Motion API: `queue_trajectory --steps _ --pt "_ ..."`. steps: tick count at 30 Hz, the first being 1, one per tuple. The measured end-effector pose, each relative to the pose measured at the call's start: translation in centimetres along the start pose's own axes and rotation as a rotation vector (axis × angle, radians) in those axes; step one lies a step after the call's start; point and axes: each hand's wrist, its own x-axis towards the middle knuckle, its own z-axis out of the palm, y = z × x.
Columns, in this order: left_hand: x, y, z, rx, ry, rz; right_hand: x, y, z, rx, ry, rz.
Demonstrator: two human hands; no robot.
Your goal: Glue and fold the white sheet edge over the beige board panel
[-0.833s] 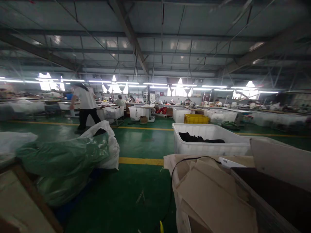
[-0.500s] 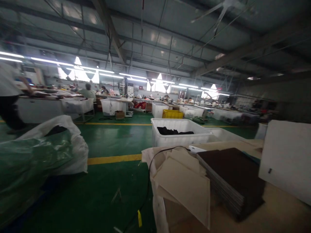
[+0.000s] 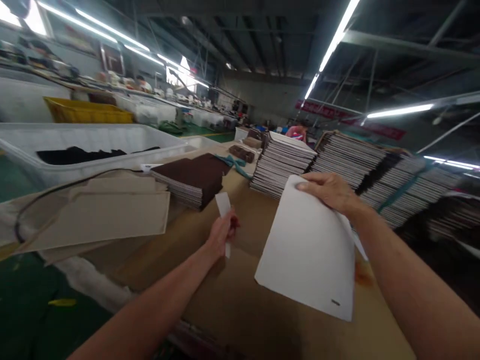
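My left hand [image 3: 222, 234] is closed around a narrow white strip [image 3: 222, 202], which sticks out above and below the fingers over the brown table [image 3: 228, 295]. Further right, my right hand [image 3: 330, 190] pinches the top edge of a white sheet [image 3: 307, 250], thumb on its near face. The sheet hangs tilted and has a small dark slot or mark near its lower corner. Beyond my left hand lies a stack of dark brown panels [image 3: 195, 175]. Behind the sheet stands a tall stack of white-edged panels [image 3: 283, 162].
Beige sheets [image 3: 123, 212] lie at the table's left edge, crossed by a black cord. A white bin [image 3: 93, 132] with dark cloth stands beyond them, and a yellow crate [image 3: 88, 110] further back. More stacked panels [image 3: 348, 155] line the right side. A person [image 3: 296, 132] is partly visible behind the stacks.
The view has swung right and down to the table. Both my hands have come into sight, the left with the white strip and the right with the white sheet.
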Motion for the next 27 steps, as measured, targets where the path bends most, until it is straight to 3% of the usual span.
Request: queue_trajectory --steps 4,5,7,9,11,15,21,27 --pt "-3.3 0.3 1.2 0.094 -0.323 -0.037 -1.5 1.5 3.7 0.083 -0.548 0.001" --pt "-4.3 0.2 1.7 0.13 -0.388 -0.044 -1.7 2.0 5.0 0.078 -0.645 -0.044" --pt "-6.0 -0.4 2.2 0.203 -0.43 -0.07 -2.1 3.2 7.7 0.036 -0.696 -0.195" --pt "-7.2 -1.1 2.2 0.249 -0.367 -0.117 -2.6 4.6 10.1 -0.012 -0.584 -0.352" --pt "-8.0 -1.7 1.5 0.269 -0.273 -0.16 -3.5 6.4 11.8 -0.05 -0.365 -0.433" --pt "-9.1 -2.5 -0.2 0.229 -0.077 -0.196 -7.4 10.9 12.4 -0.142 -0.018 -0.303" --pt "-11.1 -2.7 -0.7 0.197 0.038 -0.227 -15.2 15.9 11.6 -0.207 0.022 0.057" --pt "-12.8 -3.1 -0.1 0.157 0.031 -0.224 -18.8 18.9 13.6 -0.192 0.038 0.155"
